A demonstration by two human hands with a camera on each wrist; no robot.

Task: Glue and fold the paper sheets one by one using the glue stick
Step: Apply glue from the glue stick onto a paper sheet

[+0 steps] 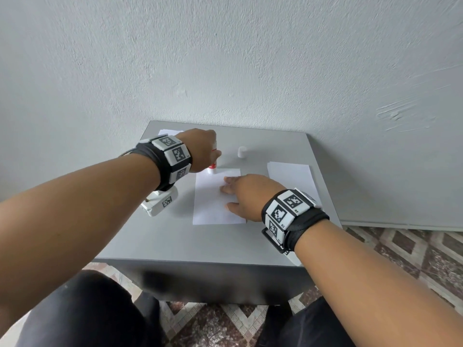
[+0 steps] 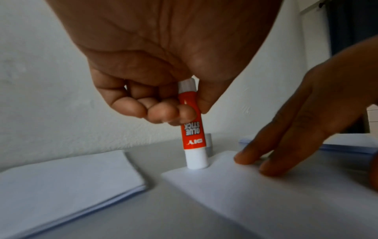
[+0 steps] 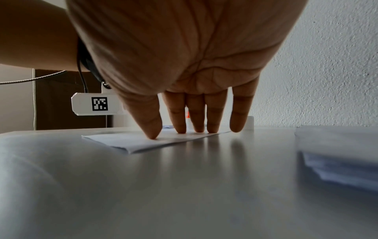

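On the grey table [image 1: 288,151], flat right-hand fingers [image 3: 175,116] pin the white paper sheet [image 1: 213,204] steady while the left hand [image 2: 163,80] grips the red-and-white glue stick [image 2: 193,129] upright, rubbing its far edge.

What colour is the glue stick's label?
Red-orange with white lettering, on the glue stick; clearest in the left wrist view.

Matt white paper sheet [image 1: 215,196] on smooth, faintly glossy grey table [image 1: 155,236].

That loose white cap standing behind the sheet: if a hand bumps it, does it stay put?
Probably not. The cap is small, likely light plastic, standing free on the smooth grey table, so a nudge would likely tip it. Being round, it may then roll. The left hand works the glue stick nearby.
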